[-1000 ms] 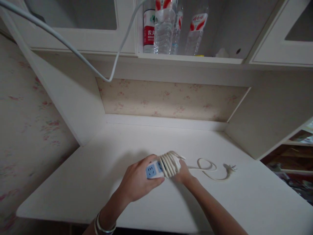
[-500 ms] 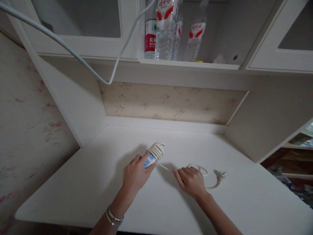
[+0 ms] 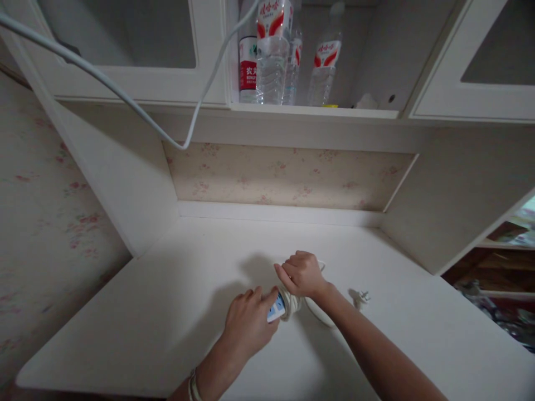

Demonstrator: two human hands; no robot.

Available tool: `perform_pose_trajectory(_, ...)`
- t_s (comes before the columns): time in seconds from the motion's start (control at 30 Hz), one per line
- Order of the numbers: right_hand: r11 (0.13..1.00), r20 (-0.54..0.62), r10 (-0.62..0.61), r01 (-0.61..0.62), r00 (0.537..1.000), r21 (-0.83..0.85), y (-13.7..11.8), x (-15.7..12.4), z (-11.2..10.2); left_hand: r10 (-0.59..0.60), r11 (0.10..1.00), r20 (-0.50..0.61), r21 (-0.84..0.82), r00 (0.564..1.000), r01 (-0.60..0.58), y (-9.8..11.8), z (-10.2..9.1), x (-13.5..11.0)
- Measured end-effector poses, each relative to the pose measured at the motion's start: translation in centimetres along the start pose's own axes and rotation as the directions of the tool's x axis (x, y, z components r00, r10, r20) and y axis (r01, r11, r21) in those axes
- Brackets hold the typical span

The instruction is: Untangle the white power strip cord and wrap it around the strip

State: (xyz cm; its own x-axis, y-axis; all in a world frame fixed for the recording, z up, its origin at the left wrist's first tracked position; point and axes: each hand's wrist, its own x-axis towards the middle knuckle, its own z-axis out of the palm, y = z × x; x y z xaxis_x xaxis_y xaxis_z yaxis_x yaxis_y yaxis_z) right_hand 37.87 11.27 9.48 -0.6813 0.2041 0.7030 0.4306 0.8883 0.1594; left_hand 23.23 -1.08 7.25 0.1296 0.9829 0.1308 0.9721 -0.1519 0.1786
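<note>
A white power strip (image 3: 276, 308) with blue sockets lies over the white desk (image 3: 146, 312), its cord wound round it in several turns. My left hand (image 3: 249, 326) is closed on the strip's near end. My right hand (image 3: 301, 274) is closed on the white cord (image 3: 292, 302) just above the wound turns. The loose end of the cord runs right under my right forearm to the plug (image 3: 361, 297), which lies on the desk.
Several water bottles (image 3: 273, 53) stand on the shelf above the desk. A grey cable (image 3: 125, 97) hangs across the cabinet doors at upper left. A side panel (image 3: 455, 195) walls the desk on the right, with cluttered shelves (image 3: 501, 262) beyond it.
My right hand has gone from the desk up to the cord at the strip, closing on it. The strip has tipped lower and nearer. The loose cord is shorter, the plug drawn left.
</note>
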Motion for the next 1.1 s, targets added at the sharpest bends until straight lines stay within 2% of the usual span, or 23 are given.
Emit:
perform_pose_trajectory(0.17,0.98,0.219,0.063,-0.102,0.974,0.171,0.1,0.8,0.6,0.084,0.986,0.097,-0.152,0.992,-0.069,0.8,-2.0,-0.9)
perform_pose_trajectory(0.27,0.952,0.326,0.134,-0.213,0.936,0.221,0.0,1.0,0.7,0.134,0.973,0.115,-0.201,0.984,-0.109,0.7,-3.1,-1.2)
perform_pose_trajectory(0.37,0.921,0.407,0.198,-0.311,0.892,0.233,-0.4,1.1,0.7,0.142,0.971,0.111,-0.207,0.984,-0.117,0.4,-3.2,-1.4)
perform_pose_trajectory(0.47,0.926,0.406,0.189,-0.299,0.894,0.229,-1.2,1.6,0.2,0.123,0.974,0.128,-0.207,0.984,-0.095,0.4,-2.3,-1.4)
perform_pose_trajectory(0.6,0.964,0.343,0.084,-0.164,0.936,0.211,-2.5,2.7,-0.6,0.043,0.983,0.138,-0.185,0.989,-0.017,0.8,-0.9,-1.2)
perform_pose_trajectory(0.7,0.975,0.34,0.081,-0.146,0.937,0.17,-2.2,3.0,-0.5,0.049,0.978,0.14,-0.208,0.989,-0.019,1.0,-0.8,-1.2)
perform_pose_trajectory(0.8,0.95,0.376,0.201,-0.273,0.904,0.149,-0.8,2.4,0.1,0.095,0.966,0.141,-0.252,0.985,-0.057,0.8,-1.6,-1.4)
perform_pose_trajectory(0.9,0.869,0.428,0.344,-0.456,0.836,0.193,0.3,1.6,0.8,0.118,0.955,0.115,-0.285,0.986,-0.082,0.5,-3.0,-1.8)
perform_pose_trajectory(1.03,0.795,0.471,0.36,-0.529,0.805,0.298,0.4,0.9,1.3,0.215,0.924,0.112,-0.345,0.97,-0.165,0.4,-5.2,-2.1)
perform_pose_trajectory(1.1,0.767,0.473,0.386,-0.561,0.792,0.312,0.3,0.4,1.8,0.224,0.896,0.113,-0.415,0.968,-0.159,0.4,-6.1,-2.1)
